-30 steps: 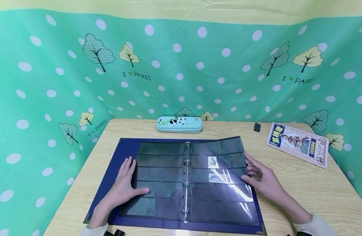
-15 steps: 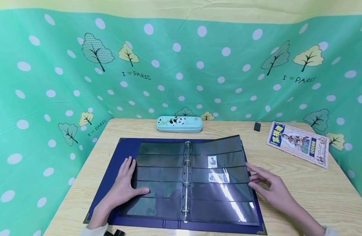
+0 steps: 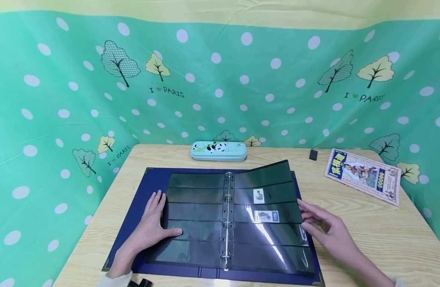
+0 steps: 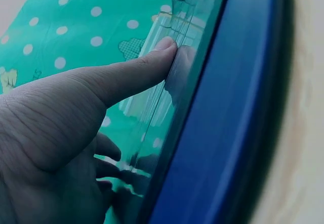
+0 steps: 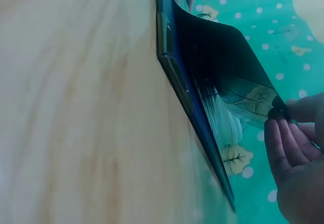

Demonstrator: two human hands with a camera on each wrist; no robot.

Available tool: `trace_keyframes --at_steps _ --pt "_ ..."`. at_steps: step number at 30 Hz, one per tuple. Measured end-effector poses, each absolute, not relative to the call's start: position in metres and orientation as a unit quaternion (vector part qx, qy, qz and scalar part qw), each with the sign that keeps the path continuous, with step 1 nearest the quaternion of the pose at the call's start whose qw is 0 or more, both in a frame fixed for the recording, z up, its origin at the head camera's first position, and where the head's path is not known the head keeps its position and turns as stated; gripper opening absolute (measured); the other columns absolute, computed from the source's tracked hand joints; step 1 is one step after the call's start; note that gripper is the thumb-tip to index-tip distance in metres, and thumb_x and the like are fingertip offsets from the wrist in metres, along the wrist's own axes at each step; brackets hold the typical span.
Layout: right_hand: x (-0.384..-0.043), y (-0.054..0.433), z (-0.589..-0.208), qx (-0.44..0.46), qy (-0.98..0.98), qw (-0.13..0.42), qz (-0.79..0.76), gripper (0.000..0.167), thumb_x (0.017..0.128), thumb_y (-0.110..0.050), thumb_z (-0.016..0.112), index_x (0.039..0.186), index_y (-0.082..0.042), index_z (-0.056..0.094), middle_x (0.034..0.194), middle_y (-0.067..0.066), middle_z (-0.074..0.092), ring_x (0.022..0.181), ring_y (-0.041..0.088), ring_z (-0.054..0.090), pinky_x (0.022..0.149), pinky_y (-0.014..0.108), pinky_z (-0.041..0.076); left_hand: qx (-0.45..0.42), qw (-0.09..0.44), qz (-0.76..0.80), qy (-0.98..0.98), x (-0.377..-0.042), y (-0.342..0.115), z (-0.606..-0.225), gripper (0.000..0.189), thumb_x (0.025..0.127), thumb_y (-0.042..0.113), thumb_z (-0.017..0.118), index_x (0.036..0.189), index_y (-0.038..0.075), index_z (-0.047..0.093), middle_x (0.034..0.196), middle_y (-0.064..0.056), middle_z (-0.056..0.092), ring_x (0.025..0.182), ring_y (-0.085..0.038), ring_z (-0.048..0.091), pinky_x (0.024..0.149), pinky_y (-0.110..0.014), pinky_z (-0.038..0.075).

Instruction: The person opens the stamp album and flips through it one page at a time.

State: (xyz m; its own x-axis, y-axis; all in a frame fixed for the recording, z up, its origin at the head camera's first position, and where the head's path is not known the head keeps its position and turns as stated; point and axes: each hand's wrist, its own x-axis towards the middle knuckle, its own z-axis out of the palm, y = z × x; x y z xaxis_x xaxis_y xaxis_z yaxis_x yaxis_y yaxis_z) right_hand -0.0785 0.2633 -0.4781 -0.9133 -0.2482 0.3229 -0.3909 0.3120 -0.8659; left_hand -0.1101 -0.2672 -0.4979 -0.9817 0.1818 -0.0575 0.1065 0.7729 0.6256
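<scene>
A dark blue ring binder (image 3: 141,195) lies spread on the table, its metal rings (image 3: 227,211) down the middle. My left hand (image 3: 151,225) rests on the black pocket page (image 3: 196,211) at left, thumb stretched over the pockets. At the opposite side my right hand (image 3: 329,227) pinches the outer edge of the right pocket page (image 3: 270,255). That page's edge curves up off the binder, as the right wrist view shows between thumb and fingers (image 5: 283,143). Two stamps sit in its pockets: a small upright stamp (image 3: 258,195) and a wider stamp (image 3: 266,216) below.
Behind the binder stands a light blue panda pencil case (image 3: 218,151). A small black block (image 3: 313,154) and a printed booklet (image 3: 363,175) lie at the back right of the wooden table (image 3: 377,239). A green dotted curtain (image 3: 220,99) hangs around the far side.
My right hand has slid slightly down and outward along the right page's edge. The page's outer part, low before, now lifts higher. My left hand has stayed in place.
</scene>
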Motion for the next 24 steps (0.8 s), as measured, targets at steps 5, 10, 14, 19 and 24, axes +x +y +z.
trace_keyframes --at_steps 5,10,14,19,24 --pt "-0.074 0.256 -0.473 0.209 -0.806 0.069 0.549 0.061 0.099 0.019 0.069 0.156 0.003 0.059 0.137 -0.008 0.072 0.111 0.005 0.07 0.095 0.017 0.058 0.074 0.086 0.314 0.943 -0.107 -0.254 -0.482 0.135 0.082 0.045 0.099 0.175 -0.005 0.016 0.181 -0.033 0.006 0.166 -0.058 -0.004 0.125 -0.082 0.011" --pt "-0.072 0.249 -0.469 0.228 -0.805 0.087 0.541 0.06 0.098 0.021 0.068 0.155 0.002 0.061 0.135 -0.004 0.073 0.111 0.005 0.07 0.095 0.017 0.058 0.112 0.068 0.313 0.941 -0.098 -0.234 -0.47 0.118 0.091 0.039 0.094 0.176 0.002 0.022 0.182 -0.03 0.008 0.167 -0.056 -0.001 0.123 -0.085 0.01" --pt "-0.069 0.245 -0.467 0.249 -0.804 0.102 0.531 0.062 0.096 0.023 0.069 0.153 0.001 0.064 0.131 0.003 0.075 0.11 0.008 0.071 0.096 0.017 0.058 0.145 0.056 0.314 0.936 -0.092 -0.212 -0.463 0.107 0.096 0.035 0.089 0.177 0.007 0.025 0.184 -0.023 0.013 0.169 -0.051 0.004 0.125 -0.083 0.014" --pt "-0.067 0.237 -0.465 0.263 -0.811 0.115 0.51 0.062 0.095 0.021 0.07 0.153 -0.002 0.065 0.137 0.002 0.073 0.111 0.009 0.071 0.094 0.018 0.057 0.174 0.037 0.323 0.929 -0.088 -0.185 -0.451 0.095 0.099 0.027 0.087 0.176 0.013 0.033 0.183 -0.015 0.026 0.169 -0.044 0.02 0.126 -0.076 0.028" --pt "-0.066 0.228 -0.462 0.277 -0.802 0.098 0.521 0.06 0.097 0.019 0.069 0.152 -0.003 0.065 0.148 -0.001 0.069 0.114 0.01 0.07 0.09 0.022 0.059 0.175 0.019 0.361 0.916 -0.083 -0.162 -0.44 0.086 0.102 0.027 0.084 0.175 0.021 0.038 0.177 -0.007 0.041 0.162 -0.036 0.04 0.124 -0.066 0.04"
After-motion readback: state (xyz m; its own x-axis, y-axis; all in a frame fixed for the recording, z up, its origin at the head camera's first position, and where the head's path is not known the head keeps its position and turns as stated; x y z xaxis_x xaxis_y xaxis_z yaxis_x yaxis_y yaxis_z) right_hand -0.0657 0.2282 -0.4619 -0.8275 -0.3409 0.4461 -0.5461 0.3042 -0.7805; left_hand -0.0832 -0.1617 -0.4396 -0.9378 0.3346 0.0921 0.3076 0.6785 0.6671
